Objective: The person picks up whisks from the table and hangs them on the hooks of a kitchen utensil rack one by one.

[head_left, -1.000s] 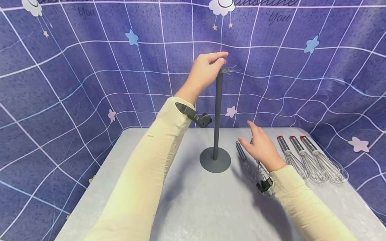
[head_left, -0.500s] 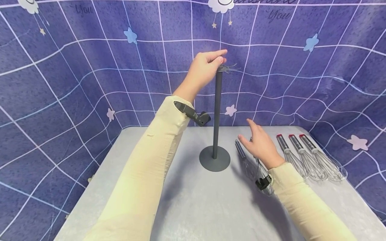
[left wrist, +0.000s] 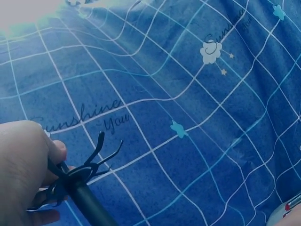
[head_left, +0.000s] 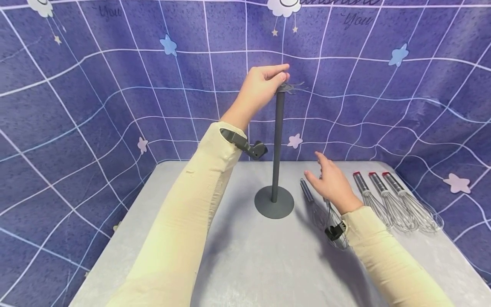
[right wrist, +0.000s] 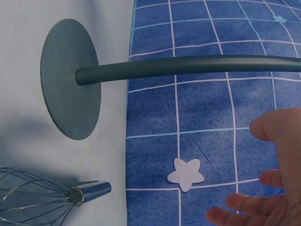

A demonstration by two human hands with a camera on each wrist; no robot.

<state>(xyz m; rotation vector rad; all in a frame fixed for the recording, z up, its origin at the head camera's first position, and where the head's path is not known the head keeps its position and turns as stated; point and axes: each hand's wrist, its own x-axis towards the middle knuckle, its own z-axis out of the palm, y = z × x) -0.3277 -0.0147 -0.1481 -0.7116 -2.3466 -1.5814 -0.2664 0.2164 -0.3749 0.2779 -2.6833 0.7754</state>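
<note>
Dark grey, smooth, seemingly metal hook stand (head_left: 278,145): upright, slim round pole below the left hand (head_left: 261,87), flat disc base. Thumb and fingers pinched its crown of thin, curved hooks (left wrist: 81,173). Stand was up; work at the crown looked unfinished, visible hooks bare. Right hand (head_left: 333,183) held nothing, fingers apart. Small wire whisk with shiny tube handle (head_left: 307,191) left of it; second wire whisk (head_left: 334,213) partly hidden beneath. Three red-tipped steel balloon whisks (head_left: 378,183) to its right, all on the mottled pale-grey worktop (head_left: 245,264).
</note>
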